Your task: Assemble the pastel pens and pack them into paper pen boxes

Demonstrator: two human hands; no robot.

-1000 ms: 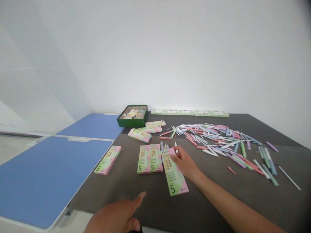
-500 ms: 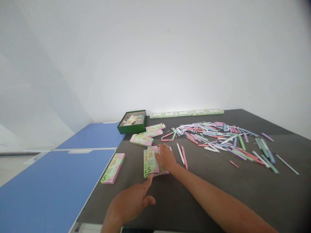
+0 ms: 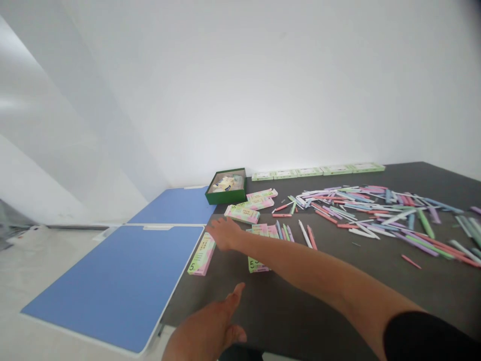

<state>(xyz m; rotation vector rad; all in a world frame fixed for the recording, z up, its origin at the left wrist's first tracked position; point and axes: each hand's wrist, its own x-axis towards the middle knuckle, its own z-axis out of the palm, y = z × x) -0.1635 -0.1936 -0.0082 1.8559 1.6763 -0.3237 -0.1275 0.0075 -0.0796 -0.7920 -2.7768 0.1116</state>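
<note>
My right hand (image 3: 225, 233) reaches leftward across the table, its fingers stretched out over the far end of a slim pink-and-green pen box (image 3: 202, 258) marked 5. Whether the fingertips touch the box is hard to see. My left hand (image 3: 210, 321) hovers low near the table's front edge, fingers extended and empty. Below my right forearm lie more pink-and-green boxes (image 3: 258, 265), partly hidden by the arm. Several coloured pens (image 3: 285, 232) rest just to their right, beside a white pen (image 3: 305, 234) and a red pen (image 3: 311, 237).
A green open box (image 3: 226, 196) holding packets stands at the back. More pink-and-green boxes (image 3: 242, 214) lie before it. Light green cases (image 3: 296, 173) line the wall. A wide heap of pens (image 3: 361, 205) spreads rightward. Blue panels (image 3: 124, 281) adjoin the dark table (image 3: 338, 301) on the left.
My right hand has left the middle boxes and moved left to the separate box. My left hand has drawn back from the boxes' near end. The view has turned left.
</note>
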